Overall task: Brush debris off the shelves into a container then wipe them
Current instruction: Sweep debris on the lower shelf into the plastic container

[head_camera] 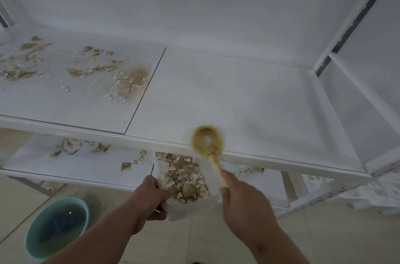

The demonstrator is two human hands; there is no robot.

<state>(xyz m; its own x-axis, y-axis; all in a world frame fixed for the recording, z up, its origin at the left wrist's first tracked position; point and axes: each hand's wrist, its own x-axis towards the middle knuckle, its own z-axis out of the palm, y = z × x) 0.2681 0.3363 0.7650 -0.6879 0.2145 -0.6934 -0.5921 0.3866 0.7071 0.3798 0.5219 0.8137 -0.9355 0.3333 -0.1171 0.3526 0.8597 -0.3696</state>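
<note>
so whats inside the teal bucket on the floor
The teal bucket holds murky water with a dark blue cloth sunk in it; its bottom under the cloth is hidden.

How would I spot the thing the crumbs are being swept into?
Find the white shelf, then look just below its front edge, between the two hands. The left hand grips a white container there. Unlike the teal bucket on the floor, it holds tan flakes, not water.

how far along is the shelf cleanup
Done: the right panel of the upper shelf looks brushed clean, and the container holds flakes. In hand: the right hand holds the brush at the shelf edge while the left hand grips the container. Left: debris on the left panel, the lower shelf, and all wiping.
</note>
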